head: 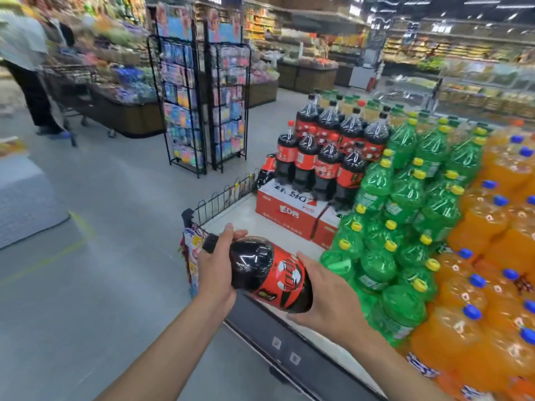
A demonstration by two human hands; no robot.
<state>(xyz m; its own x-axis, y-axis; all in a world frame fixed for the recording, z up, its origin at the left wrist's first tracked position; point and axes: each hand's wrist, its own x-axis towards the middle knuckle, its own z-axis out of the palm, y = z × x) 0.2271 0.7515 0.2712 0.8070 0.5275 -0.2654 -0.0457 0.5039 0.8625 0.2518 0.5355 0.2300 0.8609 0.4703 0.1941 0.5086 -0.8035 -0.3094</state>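
Left grip [215, 270] clasped the neck end, cola bottle [269, 270] lay sideways in mid-air just before the red carton [289, 209], right grip [327, 296] wrapped its base; best move was tipping it upright, base-first beside that carton.

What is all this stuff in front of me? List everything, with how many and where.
dark plastic cola bottle with red label: one, black and red, lying sideways in both hands
standing cola bottles: many, dark with red labels, stacked on the boxes
red cardboard boxes: at least two, red, on the platform
white display platform: one, white, under the drinks
green plastic bottles with yellow caps: many, right of the cola
orange plastic bottles with blue caps: many, far right
black wire display racks: two, standing in the aisle
low black wire fence: one, along the platform's edge
shopper with trolley: one, far left
left hand: grips the bottle's neck end
right hand: holds its base end
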